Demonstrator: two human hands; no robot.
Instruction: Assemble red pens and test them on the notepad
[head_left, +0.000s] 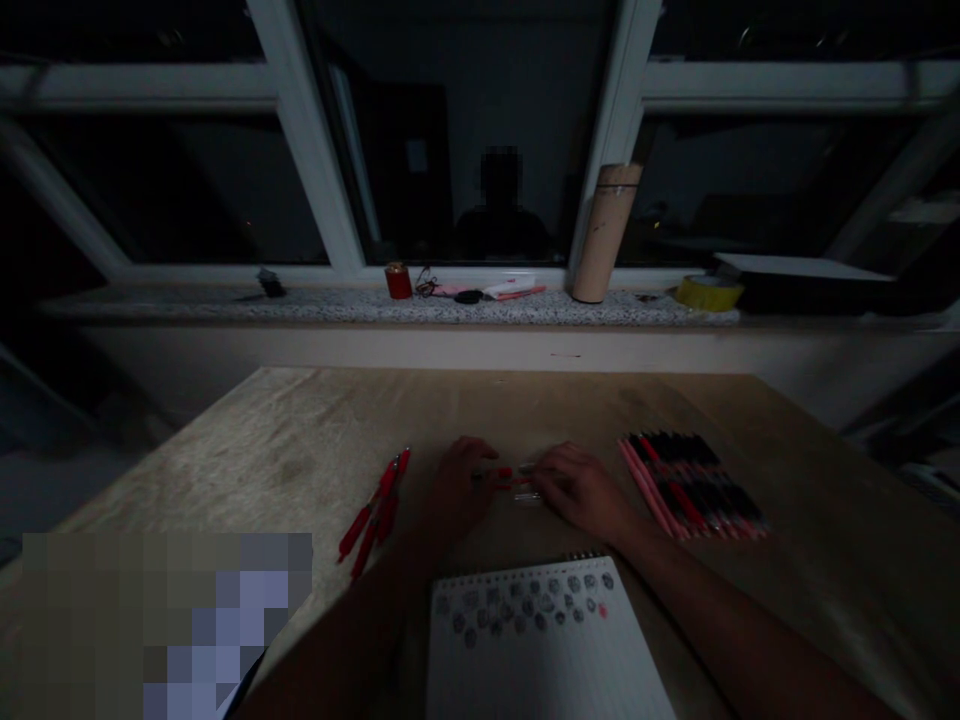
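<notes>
Over the middle of the table, my left hand curls its fingers around small red pen parts, which stick out towards the right. Facing it, my right hand has thumb and fingers drawn together at the same spot; what they pinch is too dark to make out. Clear plastic pen pieces lie by the right fingertips. Several red pens rest in a loose pile left of my left hand. Beyond my right hand lies a neat row of pens in pink, black and red.
A spiral notebook with rows of scribbled marks lies in front, between my forearms. On the granite sill stand a wooden-looking flask, a red jar and a roll of yellow tape. The table reaches the wall under the window.
</notes>
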